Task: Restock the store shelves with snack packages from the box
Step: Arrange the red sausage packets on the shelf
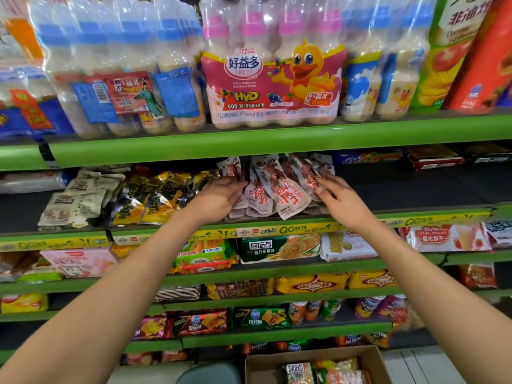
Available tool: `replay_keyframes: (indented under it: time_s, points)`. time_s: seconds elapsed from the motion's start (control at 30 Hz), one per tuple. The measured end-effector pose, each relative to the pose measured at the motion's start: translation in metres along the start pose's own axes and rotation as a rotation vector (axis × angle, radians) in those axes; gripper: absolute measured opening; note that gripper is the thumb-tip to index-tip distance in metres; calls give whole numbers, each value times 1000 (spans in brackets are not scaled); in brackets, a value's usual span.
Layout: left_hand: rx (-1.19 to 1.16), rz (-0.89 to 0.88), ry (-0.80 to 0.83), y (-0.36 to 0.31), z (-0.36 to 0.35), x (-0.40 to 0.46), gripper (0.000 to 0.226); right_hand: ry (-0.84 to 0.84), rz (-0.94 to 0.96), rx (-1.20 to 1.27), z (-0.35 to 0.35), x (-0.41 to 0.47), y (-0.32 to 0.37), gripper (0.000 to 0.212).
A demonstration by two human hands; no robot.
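Observation:
Several white snack pouches with red lettering [279, 189] stand leaning in a bunch on the second green shelf [277, 225]. My left hand [221, 198] presses against the left side of the bunch, fingers curled on the outer pouches. My right hand [338, 200] holds the right side, fingertips on the outermost pouch. Both arms reach up from below. The cardboard box [318, 364] sits on the floor at the bottom, with green and orange snack packs inside.
Yellow-black snack bags [155, 198] and beige pouches [80, 200] lie left of the bunch; the shelf to the right is dark and bare. Bottled drink multipacks [274, 79] fill the shelf above. Lower shelves hold biscuits and chips.

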State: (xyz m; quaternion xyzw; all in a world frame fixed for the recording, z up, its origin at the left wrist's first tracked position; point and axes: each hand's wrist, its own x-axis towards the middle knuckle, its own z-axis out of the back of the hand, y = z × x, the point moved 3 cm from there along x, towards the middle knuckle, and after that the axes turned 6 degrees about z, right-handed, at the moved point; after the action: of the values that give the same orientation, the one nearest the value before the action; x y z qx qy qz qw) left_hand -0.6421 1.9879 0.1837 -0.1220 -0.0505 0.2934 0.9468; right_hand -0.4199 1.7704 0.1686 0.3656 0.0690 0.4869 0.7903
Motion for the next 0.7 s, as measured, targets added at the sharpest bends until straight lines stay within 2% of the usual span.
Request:
replay_keyframes:
  time_s: [0.1, 0.23, 0.33, 0.5, 0.7]
  points:
    - [73, -58, -62, -24, -2, -7, 54, 28, 48, -25, -1, -11, 1, 50]
    - [214, -206, -118, -78, -17, -9, 67, 83, 121, -260, -9, -14, 10, 65]
    - [233, -205, -81, -103, -32, -1, 69, 59, 122, -270, -13, -10, 12, 60]
    - [169, -219, -28, -105, -35, 15, 55, 58, 101, -276, -13, -8, 16, 60]
    - [140, -221, 66, -93, -35, 20, 57, 114, 60, -352, -17, -7, 25, 74]
